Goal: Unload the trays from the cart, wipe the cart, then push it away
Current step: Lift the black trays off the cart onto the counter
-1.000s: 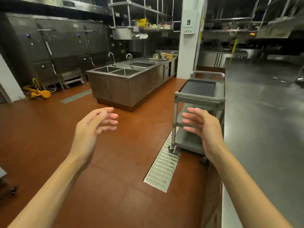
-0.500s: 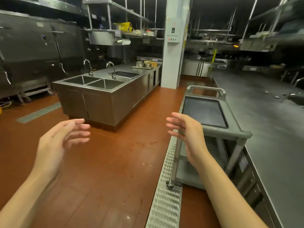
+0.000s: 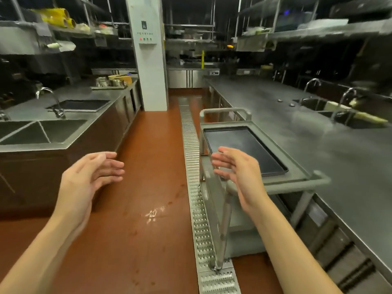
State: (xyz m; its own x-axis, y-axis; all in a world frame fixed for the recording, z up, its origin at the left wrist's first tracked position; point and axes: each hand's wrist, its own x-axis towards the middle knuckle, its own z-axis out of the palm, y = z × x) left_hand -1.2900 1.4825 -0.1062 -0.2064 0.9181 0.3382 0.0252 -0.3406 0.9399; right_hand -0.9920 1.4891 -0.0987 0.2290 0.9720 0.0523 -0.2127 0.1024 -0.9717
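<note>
From the head camera, the grey cart stands beside the long steel counter, its long axis running away down the aisle, with a dark tray lying lengthwise on top. The left hand and right hand hover with fingers spread, holding nothing, the right at the cart's near corner.

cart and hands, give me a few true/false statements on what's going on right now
1. A dark flat rectangular tray lies on the top shelf of the grey metal cart. True.
2. The right hand grips the cart's handle. False: it hovers open, holding nothing.
3. The left hand holds a cloth. False: it is empty, fingers spread.
4. The cart stands beside the long steel counter. True.
5. The perforated metal floor drain runs to the right of the cart. False: it runs along its left.
</note>
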